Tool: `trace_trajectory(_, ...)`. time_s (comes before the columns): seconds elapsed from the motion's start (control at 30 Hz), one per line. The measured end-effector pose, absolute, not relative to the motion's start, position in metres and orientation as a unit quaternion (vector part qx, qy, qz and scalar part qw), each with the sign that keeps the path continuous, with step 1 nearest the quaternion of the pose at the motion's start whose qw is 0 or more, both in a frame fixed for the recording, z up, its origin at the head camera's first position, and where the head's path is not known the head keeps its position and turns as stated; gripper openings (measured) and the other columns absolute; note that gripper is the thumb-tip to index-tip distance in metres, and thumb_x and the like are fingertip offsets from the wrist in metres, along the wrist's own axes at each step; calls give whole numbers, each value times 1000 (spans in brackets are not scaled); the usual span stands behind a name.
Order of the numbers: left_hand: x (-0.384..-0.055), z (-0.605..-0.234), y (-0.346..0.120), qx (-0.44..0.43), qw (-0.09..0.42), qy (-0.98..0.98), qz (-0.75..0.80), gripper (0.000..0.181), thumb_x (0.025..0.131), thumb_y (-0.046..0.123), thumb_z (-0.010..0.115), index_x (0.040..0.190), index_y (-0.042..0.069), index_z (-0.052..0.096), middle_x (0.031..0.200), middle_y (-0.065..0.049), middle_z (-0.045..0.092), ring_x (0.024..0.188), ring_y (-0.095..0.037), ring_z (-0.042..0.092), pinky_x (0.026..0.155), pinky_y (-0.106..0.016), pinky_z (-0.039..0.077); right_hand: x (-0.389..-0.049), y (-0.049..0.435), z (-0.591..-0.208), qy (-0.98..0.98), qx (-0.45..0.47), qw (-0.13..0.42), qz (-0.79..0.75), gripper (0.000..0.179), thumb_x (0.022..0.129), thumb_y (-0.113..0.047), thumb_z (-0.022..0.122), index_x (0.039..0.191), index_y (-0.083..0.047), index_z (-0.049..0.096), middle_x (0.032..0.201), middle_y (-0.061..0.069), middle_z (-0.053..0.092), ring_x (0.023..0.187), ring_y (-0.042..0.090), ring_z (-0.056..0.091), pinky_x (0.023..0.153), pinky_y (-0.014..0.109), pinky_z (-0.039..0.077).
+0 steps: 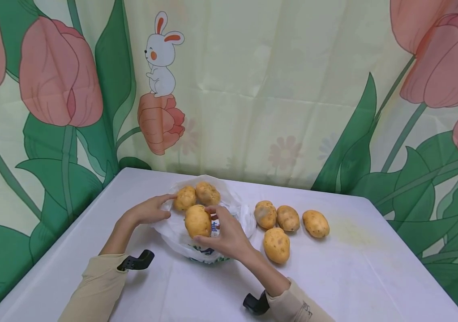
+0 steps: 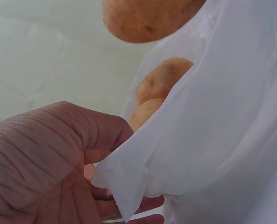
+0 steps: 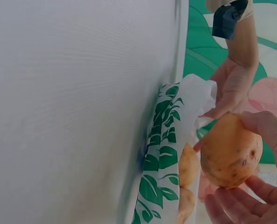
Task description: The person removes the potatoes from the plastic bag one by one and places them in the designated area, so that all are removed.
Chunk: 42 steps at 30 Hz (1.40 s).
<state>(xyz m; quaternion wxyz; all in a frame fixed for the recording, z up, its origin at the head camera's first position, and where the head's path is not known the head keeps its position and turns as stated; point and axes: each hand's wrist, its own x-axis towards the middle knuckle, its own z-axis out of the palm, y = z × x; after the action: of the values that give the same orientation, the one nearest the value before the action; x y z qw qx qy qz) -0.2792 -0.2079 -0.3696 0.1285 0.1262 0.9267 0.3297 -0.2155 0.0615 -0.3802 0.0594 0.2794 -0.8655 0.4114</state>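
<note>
— Up front?
— Gripping a potato (image 1: 198, 221) in the right hand (image 1: 229, 236), pinched between thumb and curled fingers, raised just above a white plastic bag (image 1: 176, 237) printed with green leaves (image 3: 168, 156).
— And on the table (image 1: 374, 250)?
— Bearing four loose potatoes (image 1: 288, 218), near one another to the right of the bag.
— At the bag's left edge?
— Touching the bag with the left hand (image 1: 147, 212), spread, with thumb and fingers well apart.
— Inside the bag?
— Holding two more potatoes (image 1: 207, 193), side by side.
— Farthest back?
— Hung with a pale curtain (image 1: 237, 67) printed with tulips (image 1: 61, 71) and a white rabbit (image 1: 160, 56).
</note>
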Motion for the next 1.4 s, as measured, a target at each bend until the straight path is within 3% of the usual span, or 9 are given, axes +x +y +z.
trace_trajectory(0.5,-279,-369,-207,120,132,928,328,65,96,12,58,157,2,36,158,-33,33,147,-52,28,115,-68,27,-197,95,-376,-866,249,78,426,71,80,-35,88,138,-14,54,134,-1,59,112,13,60,92,39,56)
trace_trajectory(0.73,-276,-366,-206,113,136,928,329,65,97,12,57,157,2,35,159,-32,31,148,-52,27,116,-68,26,-194,108,-375,-865,245,97,428,70,78,-30,89,136,-11,56,130,-1,61,113,15,61,89,42,57)
trace_trajectory(1.07,-276,-365,-206,117,135,928,327,65,97,13,57,157,2,35,160,-32,31,148,-52,26,116,-68,26,-183,122,-372,-863,244,124,425,71,77,-31,90,136,-12,56,129,-3,63,114,16,61,87,33,57)
trace_trajectory(1.4,-275,-364,-205,119,135,927,328,65,97,13,59,157,2,36,159,-32,31,147,-52,27,116,-68,28,-178,139,-371,-862,242,145,420,71,76,-26,92,134,-10,55,126,0,64,111,19,62,85,37,58)
